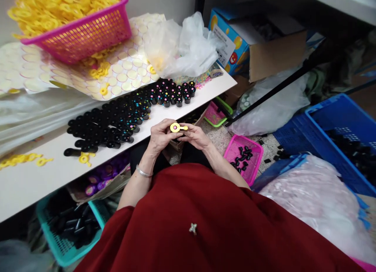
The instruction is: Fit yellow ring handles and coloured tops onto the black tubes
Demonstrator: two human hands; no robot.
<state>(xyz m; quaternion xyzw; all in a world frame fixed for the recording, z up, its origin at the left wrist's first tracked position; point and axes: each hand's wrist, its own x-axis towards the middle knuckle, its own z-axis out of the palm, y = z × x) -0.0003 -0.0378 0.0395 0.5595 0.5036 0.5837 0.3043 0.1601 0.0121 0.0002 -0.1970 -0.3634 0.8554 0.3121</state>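
Note:
Over my lap, both hands meet at a small yellow plastic piece (182, 128), a ring with a short tail and a pink dot in its middle. My left hand (161, 136) is closed round the ring end, thumb below it. My right hand (196, 137) has its fingers closed near the tail. Whatever lies under the yellow piece is hidden by the fingers. Beyond my hands, on the white table, stand many black cylindrical tubes (101, 125) in rows, those at the right topped with coloured beads. Two yellow ring pieces (85, 158) lie by the nearest tubes.
A pink basket (85, 33) heaped with yellow pieces stands at the table's back left, near crumpled plastic bags (190, 49). On the floor are a pink tray (257, 154) with black parts, a blue crate (337, 107) and a teal basket (55, 240). A black bar (273, 82) slants at right.

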